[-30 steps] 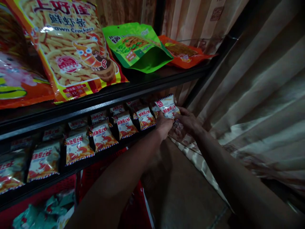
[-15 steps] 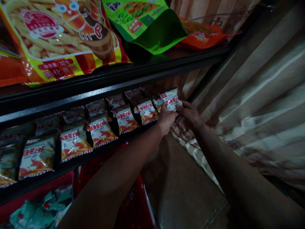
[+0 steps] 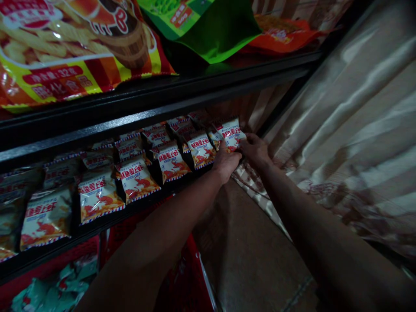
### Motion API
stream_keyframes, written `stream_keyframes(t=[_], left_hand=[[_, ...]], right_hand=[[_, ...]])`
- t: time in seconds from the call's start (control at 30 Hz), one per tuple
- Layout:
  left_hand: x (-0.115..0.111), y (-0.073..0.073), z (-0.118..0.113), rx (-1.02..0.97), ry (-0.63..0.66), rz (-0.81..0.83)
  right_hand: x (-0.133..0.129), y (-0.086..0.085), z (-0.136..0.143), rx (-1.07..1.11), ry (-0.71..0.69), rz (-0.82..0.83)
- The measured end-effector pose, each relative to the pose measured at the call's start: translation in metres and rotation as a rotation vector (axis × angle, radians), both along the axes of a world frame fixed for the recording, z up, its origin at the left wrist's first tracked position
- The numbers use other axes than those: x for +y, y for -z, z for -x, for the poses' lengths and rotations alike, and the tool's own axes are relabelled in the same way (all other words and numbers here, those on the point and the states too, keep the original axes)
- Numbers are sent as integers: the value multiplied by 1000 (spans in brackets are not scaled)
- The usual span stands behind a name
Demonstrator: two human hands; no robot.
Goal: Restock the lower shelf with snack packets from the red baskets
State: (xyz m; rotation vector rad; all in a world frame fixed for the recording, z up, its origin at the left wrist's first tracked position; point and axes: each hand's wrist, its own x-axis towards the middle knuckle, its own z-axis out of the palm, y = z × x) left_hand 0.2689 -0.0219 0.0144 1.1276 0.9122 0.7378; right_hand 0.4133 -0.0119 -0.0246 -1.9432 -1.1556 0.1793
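At the right end of the lower shelf, a small white and orange snack packet stands tilted back, with both my hands on it. My left hand grips its lower left part, thumb up on the printed front. Its right edge is pinched by my right hand, whose fingertips are partly hidden behind the packet. To the left, matching snack packets stand in a front row, and a darker second row leans behind them.
Overhead, the upper shelf carries a large snack bag, a green bag and an orange bag. Red baskets sit below, one with teal packets. A pale curtain hangs at right above the floor.
My view has shifted slightly down and closer, so the upper bags sit higher in the picture. Both hands stay on the same packet, which has barely moved.
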Motion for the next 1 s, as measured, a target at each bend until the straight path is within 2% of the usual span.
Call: stream_keyframes(t=[0.07,0.17,0.3,0.47,0.73,1.0], left_hand=[[-2,-1,1,29,13,-24],[-5,1,0,30,17,-50],[-7,6,-4,26,34,-45],[-4,13,-6,80,18,-81],[1,18,-7,24,40,-92],[3,16,-10,-2,71,-80]], right_hand=[[-7,-10,9,-129,79,118],[-15,-25,23,-335,109,250],[-21,-36,36,-363,130,352],[-28,-32,35,-362,104,304],[-21,-11,26,-263,13,76],[-20,-16,21,-164,-23,-2]])
